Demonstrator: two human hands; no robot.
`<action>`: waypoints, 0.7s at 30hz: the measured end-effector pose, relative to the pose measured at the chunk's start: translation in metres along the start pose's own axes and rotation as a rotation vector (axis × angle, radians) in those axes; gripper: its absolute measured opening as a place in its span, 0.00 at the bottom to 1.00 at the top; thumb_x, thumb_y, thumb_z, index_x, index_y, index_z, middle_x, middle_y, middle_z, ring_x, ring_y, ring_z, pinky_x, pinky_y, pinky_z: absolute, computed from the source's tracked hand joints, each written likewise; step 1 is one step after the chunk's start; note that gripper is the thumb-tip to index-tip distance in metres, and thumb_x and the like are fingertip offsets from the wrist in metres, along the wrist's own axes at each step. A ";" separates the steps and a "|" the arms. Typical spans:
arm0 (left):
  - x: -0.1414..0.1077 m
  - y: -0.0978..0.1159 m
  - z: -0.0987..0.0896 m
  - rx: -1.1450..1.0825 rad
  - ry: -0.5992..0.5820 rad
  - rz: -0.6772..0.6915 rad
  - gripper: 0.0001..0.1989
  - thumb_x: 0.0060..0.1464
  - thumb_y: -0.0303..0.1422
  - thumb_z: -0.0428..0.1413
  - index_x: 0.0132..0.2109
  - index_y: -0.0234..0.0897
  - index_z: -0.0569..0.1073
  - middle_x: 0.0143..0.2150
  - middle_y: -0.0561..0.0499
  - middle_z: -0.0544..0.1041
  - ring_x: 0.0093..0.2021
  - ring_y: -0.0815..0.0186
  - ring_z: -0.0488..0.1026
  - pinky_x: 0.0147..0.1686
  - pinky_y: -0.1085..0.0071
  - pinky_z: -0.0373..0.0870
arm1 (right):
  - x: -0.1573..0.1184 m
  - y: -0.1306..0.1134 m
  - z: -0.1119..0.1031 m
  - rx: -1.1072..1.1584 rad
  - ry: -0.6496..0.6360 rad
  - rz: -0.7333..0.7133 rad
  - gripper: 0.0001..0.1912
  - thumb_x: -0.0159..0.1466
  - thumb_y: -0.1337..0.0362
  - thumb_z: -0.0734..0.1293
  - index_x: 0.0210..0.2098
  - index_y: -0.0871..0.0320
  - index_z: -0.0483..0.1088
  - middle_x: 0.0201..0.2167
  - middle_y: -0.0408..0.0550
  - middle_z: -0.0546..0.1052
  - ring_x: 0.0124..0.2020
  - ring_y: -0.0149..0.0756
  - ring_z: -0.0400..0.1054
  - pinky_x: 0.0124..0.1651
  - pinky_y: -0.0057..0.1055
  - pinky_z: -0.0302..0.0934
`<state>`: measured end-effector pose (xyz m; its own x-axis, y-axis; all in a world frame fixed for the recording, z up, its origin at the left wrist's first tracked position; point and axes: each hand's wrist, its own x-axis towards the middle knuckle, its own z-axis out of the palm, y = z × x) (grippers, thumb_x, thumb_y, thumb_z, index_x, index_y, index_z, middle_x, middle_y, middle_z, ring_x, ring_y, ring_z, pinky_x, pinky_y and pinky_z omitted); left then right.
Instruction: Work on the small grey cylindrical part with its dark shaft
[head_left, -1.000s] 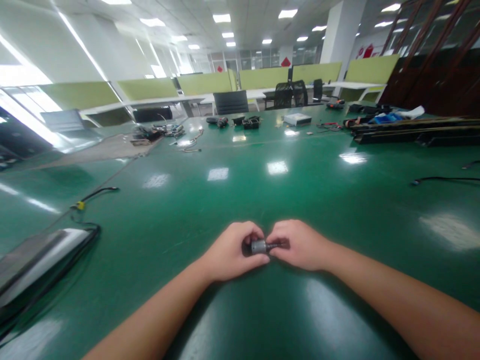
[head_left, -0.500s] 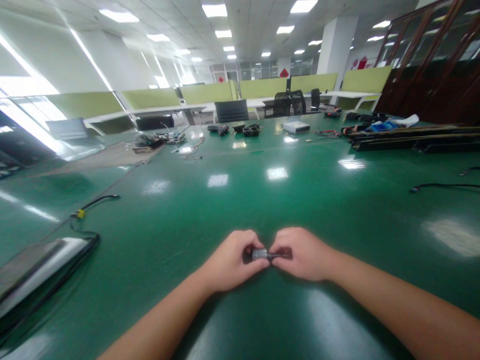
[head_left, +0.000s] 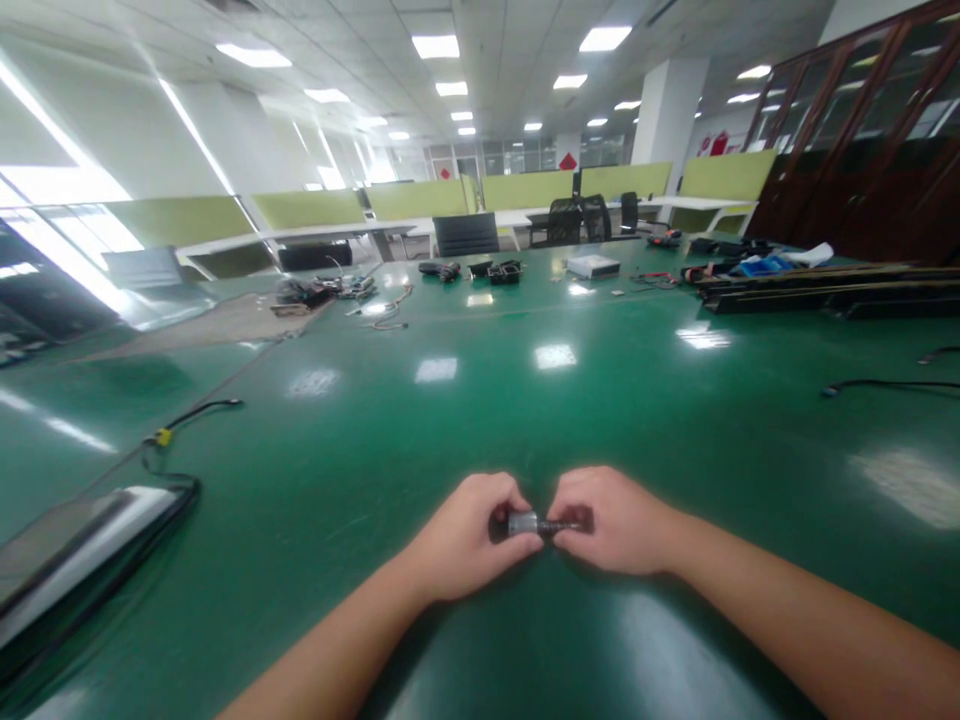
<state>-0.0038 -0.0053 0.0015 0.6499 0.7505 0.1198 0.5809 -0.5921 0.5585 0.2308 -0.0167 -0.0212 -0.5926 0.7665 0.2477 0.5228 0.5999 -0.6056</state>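
A small cylindrical object [head_left: 523,523], with a grey, shiny middle and a thinner dark part at its right, lies sideways between my hands, low over the green table [head_left: 480,430]. My left hand [head_left: 474,538] pinches its thicker body between thumb and fingers. Around the thin dark part, the thumb and fingertips of my right hand [head_left: 613,520] are closed. My fingers cover parts of both ends, and its exact kind is too small and blurred to make out.
At the left lies a flat panel-like device [head_left: 67,550] with a black cable [head_left: 184,490]. Cables and small electronics [head_left: 326,290] lie at the far left. A white box [head_left: 592,266] stands at the back; long dark strips [head_left: 810,290] are stacked at the far right.
The view has tilted up a little, so the hands appear slightly lower. My right fingertips have shifted slightly right, and the gap between the hands is a bit wider.
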 end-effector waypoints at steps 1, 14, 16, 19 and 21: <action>0.000 0.000 0.000 0.005 0.000 -0.003 0.11 0.55 0.39 0.62 0.39 0.37 0.73 0.35 0.50 0.75 0.37 0.62 0.70 0.38 0.68 0.64 | 0.000 0.001 0.001 0.000 0.005 -0.001 0.03 0.57 0.68 0.70 0.32 0.58 0.76 0.27 0.42 0.74 0.28 0.30 0.66 0.33 0.27 0.55; 0.000 -0.001 -0.001 0.002 -0.015 0.047 0.08 0.56 0.36 0.62 0.39 0.37 0.73 0.34 0.51 0.74 0.35 0.64 0.69 0.36 0.69 0.62 | 0.003 0.006 0.008 0.012 0.021 -0.026 0.03 0.57 0.64 0.71 0.29 0.57 0.75 0.25 0.41 0.73 0.27 0.30 0.65 0.34 0.28 0.54; 0.000 -0.001 -0.001 0.003 -0.015 0.040 0.08 0.55 0.36 0.62 0.39 0.37 0.73 0.34 0.51 0.74 0.36 0.64 0.69 0.37 0.69 0.62 | 0.002 0.006 0.008 0.010 0.018 -0.015 0.04 0.58 0.63 0.71 0.30 0.57 0.75 0.25 0.41 0.74 0.27 0.30 0.65 0.34 0.28 0.54; -0.002 -0.001 0.000 0.003 -0.014 0.012 0.09 0.55 0.37 0.62 0.39 0.37 0.73 0.35 0.51 0.74 0.37 0.62 0.69 0.38 0.68 0.63 | 0.002 0.007 0.009 0.006 0.018 -0.006 0.04 0.58 0.63 0.71 0.30 0.57 0.76 0.25 0.41 0.74 0.28 0.30 0.65 0.34 0.29 0.54; -0.002 -0.001 0.000 0.008 -0.014 -0.023 0.10 0.54 0.37 0.62 0.39 0.37 0.72 0.36 0.50 0.74 0.38 0.62 0.69 0.38 0.67 0.63 | 0.003 0.008 0.009 0.005 0.021 -0.016 0.03 0.58 0.63 0.72 0.30 0.57 0.76 0.26 0.41 0.74 0.28 0.31 0.65 0.34 0.29 0.54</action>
<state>-0.0055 -0.0063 0.0011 0.6431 0.7598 0.0956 0.5997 -0.5773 0.5541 0.2276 -0.0122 -0.0323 -0.5879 0.7614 0.2733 0.5103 0.6112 -0.6050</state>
